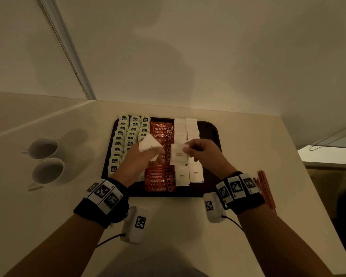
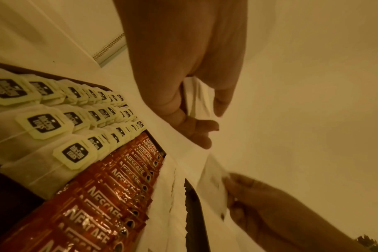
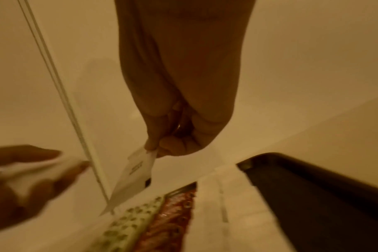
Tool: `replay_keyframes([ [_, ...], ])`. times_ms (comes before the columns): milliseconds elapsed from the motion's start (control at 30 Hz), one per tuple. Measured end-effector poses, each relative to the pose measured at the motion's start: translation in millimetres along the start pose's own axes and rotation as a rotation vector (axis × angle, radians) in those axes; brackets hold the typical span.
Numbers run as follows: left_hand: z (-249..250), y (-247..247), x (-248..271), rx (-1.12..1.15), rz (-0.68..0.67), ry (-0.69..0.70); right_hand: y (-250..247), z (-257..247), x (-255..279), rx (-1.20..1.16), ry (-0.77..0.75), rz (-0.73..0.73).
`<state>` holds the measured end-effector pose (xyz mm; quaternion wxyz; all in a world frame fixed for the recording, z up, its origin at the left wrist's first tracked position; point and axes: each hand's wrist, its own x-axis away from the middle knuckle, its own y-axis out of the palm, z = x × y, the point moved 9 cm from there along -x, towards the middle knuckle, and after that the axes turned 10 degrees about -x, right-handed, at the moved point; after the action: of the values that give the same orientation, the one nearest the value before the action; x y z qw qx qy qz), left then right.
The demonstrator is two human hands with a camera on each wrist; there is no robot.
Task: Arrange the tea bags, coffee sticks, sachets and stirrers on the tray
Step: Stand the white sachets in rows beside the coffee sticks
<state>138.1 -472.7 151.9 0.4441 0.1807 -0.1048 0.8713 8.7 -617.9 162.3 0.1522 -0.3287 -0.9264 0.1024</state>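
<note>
Cream bench (image 1: 168,226) carried a dark tray (image 1: 212,136) near its far edge. Above the tray, the left hand (image 1: 136,162) gripped a sachet bundle (image 1: 149,145); the right hand (image 1: 203,151) pinched one sachet (image 1: 178,154).

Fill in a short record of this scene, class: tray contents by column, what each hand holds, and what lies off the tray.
tray: dark, on a pale counter
left columns: tea bags
middle column: coffee sticks
right columns: white sachets
left hand: grips a bunch of sachets above the tray
right hand: pinches one sachet by its edge
stirrers: off the tray, on the counter to its right
cups: two, left of the tray
</note>
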Motion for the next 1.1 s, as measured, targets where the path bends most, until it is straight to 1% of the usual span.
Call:
replay_keyframes([
  [100, -5.8, -6.4, 0.1, 0.254, 0.036, -0.093, -27.3, 37.2, 2.4, 0.243, 0.098, 0.047],
  [167, -7.6, -11.3, 0.2, 0.344, 0.062, -0.116, -38.4, 64.6, 7.2, 0.383, 0.180, 0.032],
  [267, -6.2, -11.5, 2.1, 0.326, 0.053, -0.105, -44.0, 93.8, 14.7, 0.412, 0.248, 0.013],
  [433, -11.1, -9.6, 4.2, 0.251, 0.047, -0.134, -45.0, 115.9, 16.9, 0.351, 0.273, 0.039],
  [533, -13.5, -11.3, 5.7, 0.242, 0.079, -0.156, -41.8, 120.8, 12.6, 0.341, 0.272, 0.053],
  [633, -9.6, -8.7, 8.5, 0.248, 0.064, -0.146, -38.0, 123.4, 9.2, 0.314, 0.275, 0.061],
  [800, -9.5, -9.6, 7.8, 0.339, 0.094, -0.154, -35.2, 124.2, 8.7, 0.307, 0.269, 0.084],
  [967, -16.6, -5.4, 9.3, 0.441, 0.107, -0.214, -37.2, 126.7, 9.3, 0.346, 0.273, 0.120],
  [1033, -15.6, -2.6, 10.2, 0.445, 0.093, -0.221, -38.3, 119.3, 9.2, 0.372, 0.261, 0.150],
  [1100, -12.5, -0.4, 10.0, 0.423, 0.073, -0.209, -36.3, 93.6, 7.1, 0.338, 0.183, 0.202],
])
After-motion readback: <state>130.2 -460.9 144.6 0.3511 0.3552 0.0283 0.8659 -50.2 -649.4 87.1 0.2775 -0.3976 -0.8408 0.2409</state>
